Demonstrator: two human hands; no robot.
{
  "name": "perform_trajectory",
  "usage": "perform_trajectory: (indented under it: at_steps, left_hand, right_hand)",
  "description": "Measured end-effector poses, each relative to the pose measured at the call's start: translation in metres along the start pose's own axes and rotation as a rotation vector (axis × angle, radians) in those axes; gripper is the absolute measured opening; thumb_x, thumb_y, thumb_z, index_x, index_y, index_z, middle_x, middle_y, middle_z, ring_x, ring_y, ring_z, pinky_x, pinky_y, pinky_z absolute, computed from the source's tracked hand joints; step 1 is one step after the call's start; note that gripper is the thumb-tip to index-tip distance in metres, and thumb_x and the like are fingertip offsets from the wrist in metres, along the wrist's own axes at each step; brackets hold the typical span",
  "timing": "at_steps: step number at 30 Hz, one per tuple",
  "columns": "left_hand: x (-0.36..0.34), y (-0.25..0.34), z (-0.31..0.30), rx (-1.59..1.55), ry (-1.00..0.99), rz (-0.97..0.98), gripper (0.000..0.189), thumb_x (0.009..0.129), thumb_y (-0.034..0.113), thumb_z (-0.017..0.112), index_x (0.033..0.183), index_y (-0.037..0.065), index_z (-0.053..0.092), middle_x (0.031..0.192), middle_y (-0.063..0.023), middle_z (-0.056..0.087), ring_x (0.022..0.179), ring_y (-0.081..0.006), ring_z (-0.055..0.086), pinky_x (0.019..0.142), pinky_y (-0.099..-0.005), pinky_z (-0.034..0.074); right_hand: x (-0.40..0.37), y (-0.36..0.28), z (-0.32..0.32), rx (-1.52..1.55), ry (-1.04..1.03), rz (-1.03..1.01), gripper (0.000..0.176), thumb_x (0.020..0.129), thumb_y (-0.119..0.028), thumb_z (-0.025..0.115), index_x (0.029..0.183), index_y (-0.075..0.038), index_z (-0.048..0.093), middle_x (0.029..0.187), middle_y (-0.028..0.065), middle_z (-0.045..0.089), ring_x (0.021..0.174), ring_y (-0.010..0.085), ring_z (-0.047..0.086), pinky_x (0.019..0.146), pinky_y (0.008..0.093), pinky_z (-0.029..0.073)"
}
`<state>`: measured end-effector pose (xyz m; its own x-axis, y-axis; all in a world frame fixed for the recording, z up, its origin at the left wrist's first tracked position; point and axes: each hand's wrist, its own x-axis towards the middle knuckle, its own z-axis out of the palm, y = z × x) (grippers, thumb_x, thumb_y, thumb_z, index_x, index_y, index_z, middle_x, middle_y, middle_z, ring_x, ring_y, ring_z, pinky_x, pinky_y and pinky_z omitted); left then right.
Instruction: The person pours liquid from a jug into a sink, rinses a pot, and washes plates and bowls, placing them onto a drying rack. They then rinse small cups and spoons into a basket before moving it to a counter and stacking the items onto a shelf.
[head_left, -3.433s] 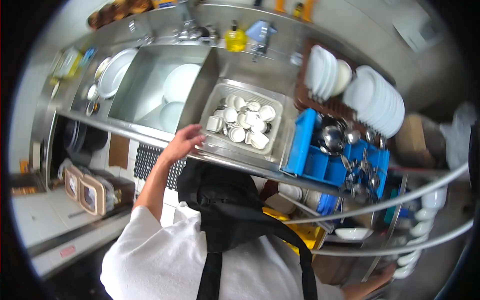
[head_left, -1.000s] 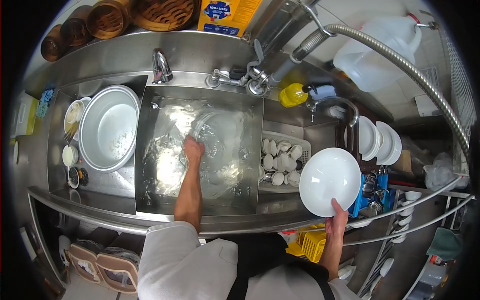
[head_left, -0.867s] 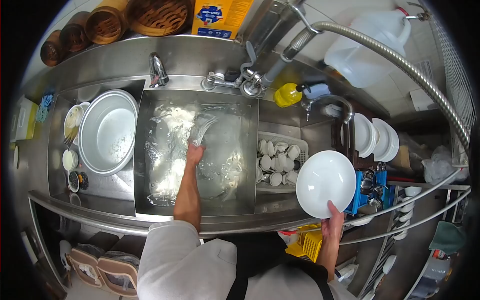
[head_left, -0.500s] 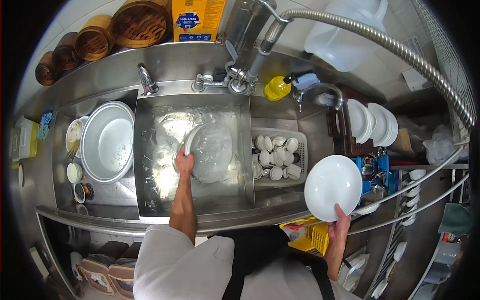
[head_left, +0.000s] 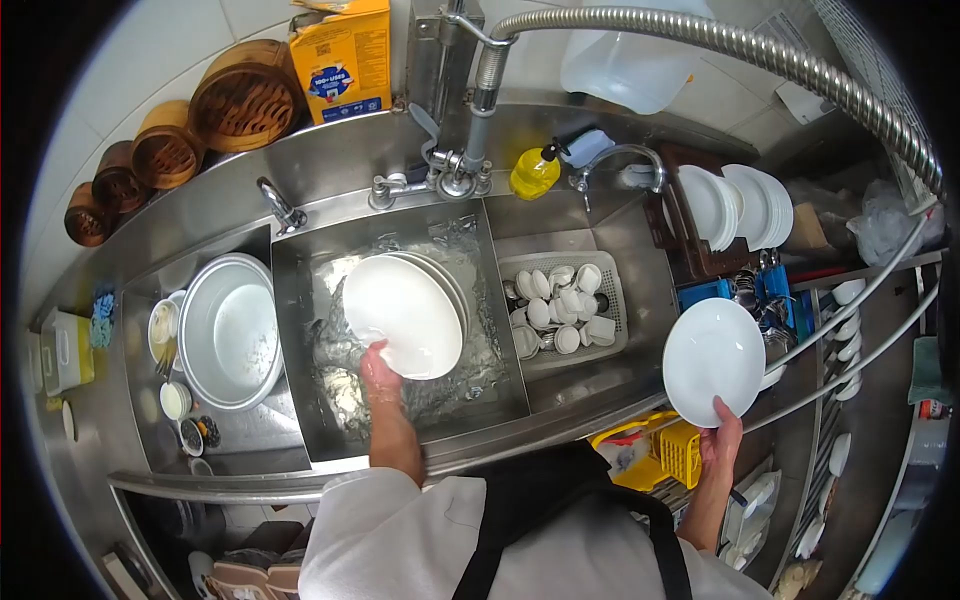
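Over the water-filled middle sink [head_left: 450,415], my left hand [head_left: 382,376] is closed on the near rim of some white plates [head_left: 400,312]. The top plate is tilted and its upper face shows; the rims of others show behind it at the right. My thumb lies on top, and the fingers underneath are hidden. Off to the right, my right hand [head_left: 722,437] grips a white oval plate [head_left: 714,360] by its near edge, thumb on its face. This plate is held in the air in front of blue cutlery holders [head_left: 778,288].
A perforated basket [head_left: 610,338] of small white dishes sits in the right basin. In the left basin stands a large metal pot [head_left: 232,330]. White plates [head_left: 765,207] stand in a brown rack [head_left: 672,205]. A flexible spray hose [head_left: 690,38] arches overhead; yellow soap [head_left: 535,174] stands behind.
My left hand has lifted the white plates out of the water, tilting the top one. My right hand and its plate have shifted rightward in the view, which has itself turned slightly.
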<state>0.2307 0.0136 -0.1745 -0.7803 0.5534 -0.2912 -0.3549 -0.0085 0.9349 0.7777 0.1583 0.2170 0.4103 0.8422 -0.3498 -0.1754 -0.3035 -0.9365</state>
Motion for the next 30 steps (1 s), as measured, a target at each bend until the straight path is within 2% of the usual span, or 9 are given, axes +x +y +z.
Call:
perform_trajectory:
  at_steps: [1,2,3,4,12,15,17,21,30]
  left_hand:
    - [0.001,-0.010,0.011,0.204,0.036,0.150,0.030,0.079,0.016,0.064,0.104,0.000,0.064,0.101,-0.0141,0.069,0.091,-0.0307,0.067,0.086,-0.0406,0.055]
    - [0.004,-0.002,0.032,-0.310,-0.020,-0.146,0.031,0.078,0.015,0.063,0.105,-0.001,0.064,0.099,-0.0138,0.069,0.092,-0.0306,0.067,0.086,-0.0410,0.055]
    - [0.005,0.002,0.048,-0.816,-0.076,-0.450,0.032,0.078,0.015,0.063,0.105,-0.002,0.064,0.098,-0.0135,0.069,0.093,-0.0304,0.068,0.087,-0.0413,0.055]
    - [0.004,0.009,0.061,-0.836,-0.113,-0.472,0.034,0.081,0.016,0.061,0.109,-0.002,0.063,0.101,-0.0141,0.070,0.097,-0.0312,0.068,0.090,-0.0435,0.055]
    - [-0.001,0.046,0.132,-0.712,-0.200,-0.376,0.049,0.083,0.022,0.058,0.125,-0.004,0.054,0.118,-0.0177,0.061,0.109,-0.0347,0.059,0.099,-0.0466,0.048]
    - [-0.026,0.068,0.142,-0.266,-0.379,0.045,0.039,0.092,0.015,0.055,0.127,-0.001,0.053,0.128,-0.0258,0.054,0.115,-0.0376,0.057,0.089,-0.0518,0.057]
    - [-0.037,0.077,0.147,-0.049,-0.384,0.153,0.056,0.089,0.028,0.062,0.136,0.000,0.049,0.136,-0.0220,0.050,0.120,-0.0390,0.053,0.100,-0.0562,0.047]
    - [-0.106,0.145,0.192,-0.481,-0.361,-0.453,0.064,0.090,0.038,0.060,0.141,0.001,0.044,0.141,-0.0195,0.047,0.126,-0.0406,0.047,0.105,-0.0560,0.040]
    - [-0.189,0.127,0.280,-0.378,-0.618,-0.459,0.068,0.095,0.048,0.056,0.144,0.003,0.041,0.141,-0.0164,0.049,0.126,-0.0363,0.049,0.106,-0.0500,0.041]
  right_hand:
    - [0.005,0.002,-0.006,0.017,-0.023,0.008,0.048,0.088,-0.002,0.062,0.134,0.004,0.047,0.119,0.0176,0.063,0.093,0.0301,0.069,0.064,0.0371,0.062]
    - [0.008,0.002,-0.011,0.033,-0.047,0.013,0.049,0.088,0.000,0.062,0.135,0.005,0.047,0.124,0.0191,0.061,0.105,0.0328,0.067,0.080,0.0440,0.063]
    - [0.005,0.001,-0.010,0.037,-0.039,0.008,0.049,0.088,0.000,0.062,0.135,0.005,0.047,0.124,0.0191,0.061,0.105,0.0328,0.067,0.080,0.0440,0.063]
    - [0.003,0.000,-0.007,0.045,-0.030,0.005,0.050,0.088,0.000,0.062,0.135,0.005,0.047,0.125,0.0193,0.060,0.107,0.0332,0.066,0.080,0.0440,0.063]
    - [-0.008,0.014,-0.038,0.205,-0.001,0.068,0.046,0.082,-0.004,0.060,0.127,0.006,0.052,0.119,0.0181,0.061,0.100,0.0333,0.066,0.080,0.0424,0.061]
    - [-0.017,0.021,-0.063,0.267,-0.002,0.053,0.045,0.082,-0.004,0.059,0.123,0.011,0.051,0.114,0.0204,0.061,0.091,0.0332,0.067,0.071,0.0411,0.063]
    - [-0.025,0.029,-0.087,0.327,0.014,0.027,0.056,0.080,-0.003,0.058,0.133,0.011,0.044,0.120,0.0223,0.059,0.096,0.0354,0.068,0.071,0.0425,0.063]
    - [-0.057,0.019,-0.143,0.396,0.021,-0.002,0.060,0.080,-0.009,0.056,0.136,0.009,0.040,0.123,0.0231,0.057,0.103,0.0343,0.067,0.079,0.0428,0.063]
    - [0.035,-0.069,-0.205,0.540,0.007,-0.088,0.062,0.080,-0.012,0.052,0.140,0.000,0.039,0.133,0.0200,0.052,0.112,0.0347,0.062,0.082,0.0412,0.064]
